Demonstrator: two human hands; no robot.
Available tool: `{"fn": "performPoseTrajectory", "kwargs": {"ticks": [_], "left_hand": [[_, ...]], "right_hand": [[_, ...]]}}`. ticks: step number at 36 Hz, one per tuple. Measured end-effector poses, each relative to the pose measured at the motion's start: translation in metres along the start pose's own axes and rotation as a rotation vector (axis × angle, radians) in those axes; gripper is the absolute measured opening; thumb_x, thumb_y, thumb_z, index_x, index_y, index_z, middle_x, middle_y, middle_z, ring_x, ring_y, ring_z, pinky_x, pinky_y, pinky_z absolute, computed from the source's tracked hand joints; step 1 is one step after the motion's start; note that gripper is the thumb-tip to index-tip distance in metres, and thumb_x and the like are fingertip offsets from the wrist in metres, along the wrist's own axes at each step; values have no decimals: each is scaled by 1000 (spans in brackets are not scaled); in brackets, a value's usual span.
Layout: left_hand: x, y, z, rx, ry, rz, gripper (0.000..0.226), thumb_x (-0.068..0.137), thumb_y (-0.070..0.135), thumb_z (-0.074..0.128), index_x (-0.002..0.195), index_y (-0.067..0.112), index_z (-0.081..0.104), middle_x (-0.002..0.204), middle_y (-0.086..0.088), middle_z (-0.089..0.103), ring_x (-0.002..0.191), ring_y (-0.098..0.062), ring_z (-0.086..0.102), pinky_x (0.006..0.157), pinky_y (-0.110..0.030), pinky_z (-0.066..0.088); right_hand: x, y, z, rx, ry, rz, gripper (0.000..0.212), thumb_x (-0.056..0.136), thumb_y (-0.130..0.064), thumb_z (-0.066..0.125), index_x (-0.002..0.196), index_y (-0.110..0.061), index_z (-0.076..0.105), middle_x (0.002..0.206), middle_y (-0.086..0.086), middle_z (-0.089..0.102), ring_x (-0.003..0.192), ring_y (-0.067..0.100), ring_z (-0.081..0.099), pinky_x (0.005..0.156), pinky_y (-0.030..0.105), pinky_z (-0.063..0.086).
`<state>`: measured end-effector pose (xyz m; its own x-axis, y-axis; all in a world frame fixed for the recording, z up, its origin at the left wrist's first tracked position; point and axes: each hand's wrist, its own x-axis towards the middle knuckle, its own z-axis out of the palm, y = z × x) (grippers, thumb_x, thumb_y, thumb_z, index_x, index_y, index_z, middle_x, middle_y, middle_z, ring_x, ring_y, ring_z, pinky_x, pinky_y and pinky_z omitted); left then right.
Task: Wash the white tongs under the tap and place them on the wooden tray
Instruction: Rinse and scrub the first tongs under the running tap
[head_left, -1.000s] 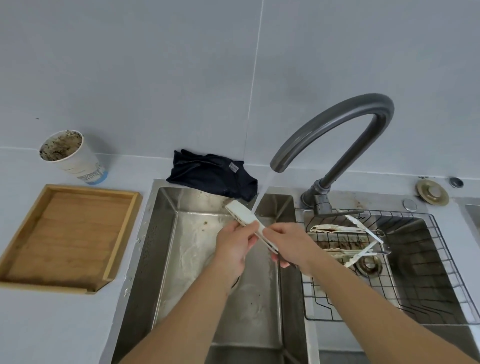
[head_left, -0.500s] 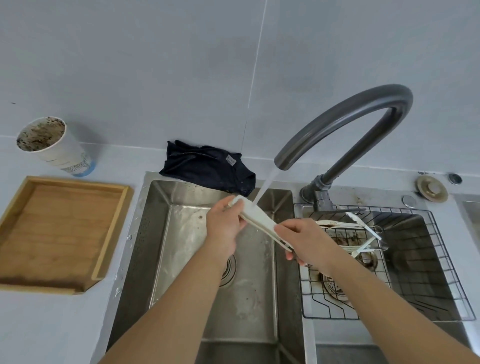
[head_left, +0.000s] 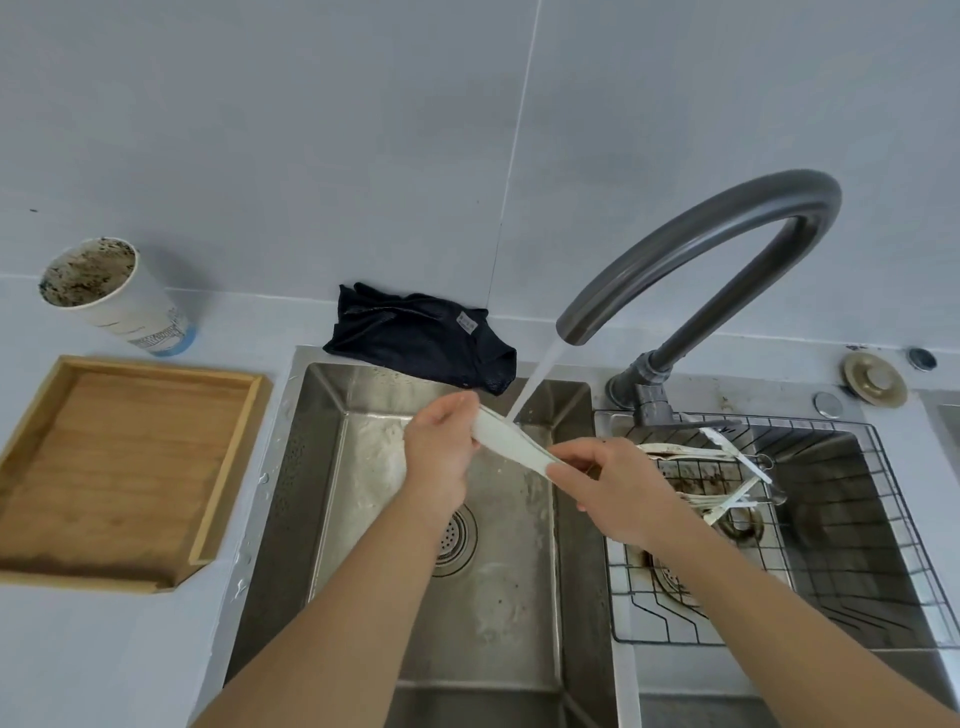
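Over the left sink basin (head_left: 291, 499), the white tongs (head_left: 511, 441) lie slanted between both hands, with the water stream (head_left: 535, 382) from the grey tap (head_left: 727, 218) striking their upper side. The left hand (head_left: 439, 462) grips the far upper end, fingers curled round it; the right hand (head_left: 608, 488) pinches the near lower end between thumb and fingers. Both forearms reach in from the bottom edge, crossing above the drain (head_left: 457, 535). To the right, past the dividing wall, a wire rack (head_left: 883, 571) sits in the second basin and holds more white tongs (head_left: 727, 467), soiled. A dark cloth (head_left: 415, 338) hangs over the back rim of the left basin. Left of the sink, on the counter, the wooden tray (head_left: 31, 415) lies with its raised rim near the basin edge and its floor bare. Behind the tray stands a dirty paper cup (head_left: 114, 296).
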<state>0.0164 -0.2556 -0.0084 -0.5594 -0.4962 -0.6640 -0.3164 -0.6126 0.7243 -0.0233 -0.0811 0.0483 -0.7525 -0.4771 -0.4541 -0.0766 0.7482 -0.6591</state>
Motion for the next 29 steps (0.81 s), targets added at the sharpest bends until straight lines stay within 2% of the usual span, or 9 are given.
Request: {"fn": "performPoseTrajectory", "kwargs": {"ticks": [3, 7, 12, 15, 18, 21, 24, 25, 29], "left_hand": [[7, -3, -2, -13, 34, -14, 6, 95, 14, 66, 92, 14, 70, 99, -9, 71, 93, -20, 67, 76, -30, 58], [-2, -7, 3, -70, 14, -16, 14, 94, 18, 67, 108, 13, 69, 102, -7, 69, 90, -16, 68, 74, -29, 59], [-13, -15, 9, -19, -168, 30, 73, 80, 11, 83, 139, 25, 41, 114, -10, 60, 90, -20, 71, 76, -38, 62], [-8, -10, 10, 106, -50, 69, 55, 81, 16, 81, 129, 19, 54, 108, -8, 65, 89, -22, 70, 68, -32, 60], [-2, -2, 8, 189, 39, 127, 9, 88, 21, 72, 94, 16, 68, 85, -4, 69, 79, -20, 68, 59, -27, 56], [2, 2, 5, 208, 64, 127, 18, 95, 25, 65, 80, 15, 68, 78, -4, 69, 73, -17, 68, 53, -23, 54], [1, 4, 8, 221, 44, 63, 10, 94, 26, 66, 89, 17, 65, 93, -9, 70, 80, -19, 71, 62, -29, 61], [-2, 5, 10, 225, 4, 44, 14, 90, 25, 71, 99, 17, 63, 101, -10, 69, 83, -20, 72, 65, -31, 62], [-10, -3, 16, 268, -181, 25, 96, 56, 26, 94, 135, 27, 39, 120, -10, 59, 99, -27, 71, 74, -43, 64]], "right_hand": [[-2, 2, -4, -54, -4, -14, 23, 97, -34, 60, 114, -31, 74, 63, -16, 63, 53, 5, 54, 47, 14, 42], [2, -3, -2, -142, 7, -42, 26, 98, -37, 56, 118, -31, 72, 83, -10, 71, 61, 6, 58, 50, 13, 42], [7, -9, 6, -147, 35, -61, 22, 99, -35, 55, 107, -29, 74, 66, -6, 62, 51, 4, 48, 47, 13, 38], [5, -8, 8, -187, 39, -75, 24, 99, -37, 54, 112, -28, 72, 73, -10, 63, 58, 3, 51, 53, 15, 37], [1, -9, 5, -240, 41, -89, 31, 99, -39, 53, 122, -26, 69, 95, -7, 66, 79, 8, 57, 70, 25, 47], [-1, -11, 3, -325, 35, -102, 34, 100, -42, 50, 127, -27, 66, 101, -3, 63, 87, 13, 56, 76, 29, 48], [0, -12, 5, -402, 59, -101, 36, 100, -45, 48, 130, -31, 62, 97, -6, 57, 85, 12, 53, 72, 26, 41], [0, -13, 6, -419, 73, -100, 35, 100, -45, 47, 129, -31, 62, 96, -6, 55, 84, 12, 53, 72, 25, 40], [0, -22, 11, -474, 97, -131, 35, 102, -41, 45, 131, -27, 59, 94, -10, 45, 89, 17, 56, 76, 28, 43]]}}
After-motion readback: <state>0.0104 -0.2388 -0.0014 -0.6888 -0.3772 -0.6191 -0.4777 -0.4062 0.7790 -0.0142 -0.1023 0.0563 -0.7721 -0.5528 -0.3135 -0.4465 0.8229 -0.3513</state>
